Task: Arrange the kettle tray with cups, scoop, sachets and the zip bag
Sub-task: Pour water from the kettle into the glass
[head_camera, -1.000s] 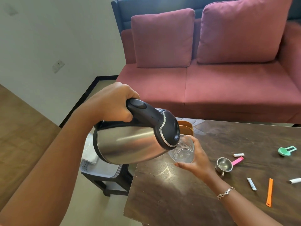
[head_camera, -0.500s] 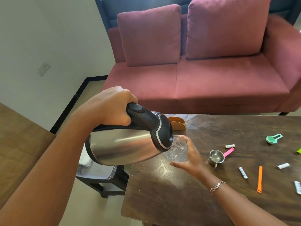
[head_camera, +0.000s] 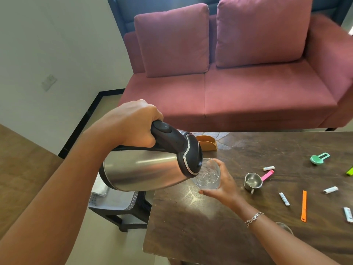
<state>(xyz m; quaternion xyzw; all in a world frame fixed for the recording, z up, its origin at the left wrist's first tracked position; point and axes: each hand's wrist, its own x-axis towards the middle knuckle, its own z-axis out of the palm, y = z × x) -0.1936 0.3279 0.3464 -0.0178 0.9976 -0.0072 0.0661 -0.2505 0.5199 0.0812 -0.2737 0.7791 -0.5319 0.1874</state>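
The person's left hand (head_camera: 133,123) stays clenched round the black handle of the stainless-steel electric kettle (head_camera: 141,169). The kettle is tipped over just as it was half a second ago, its black lid end low over the mouth of the clear drinking glass (head_camera: 209,176). The right hand (head_camera: 223,186) keeps its fingers curled round that glass from the right. The glass stands at the near left part of the dark wooden table (head_camera: 210,236), where it stood before.

Nothing on the table has moved. The view has shifted a touch, so what looks like the rim of a second glass (head_camera: 284,226) now shows beside the right forearm. The steel measuring scoop with a pink handle (head_camera: 253,181) lies just right of the held glass. Small white sachets (head_camera: 268,168) are scattered beyond it, with the green plastic scoop (head_camera: 318,158) farther right and the orange strip (head_camera: 303,205) nearer. Off the table's left edge, below the kettle, sits the white perforated tray (head_camera: 116,203) on a low black stool (head_camera: 133,217).
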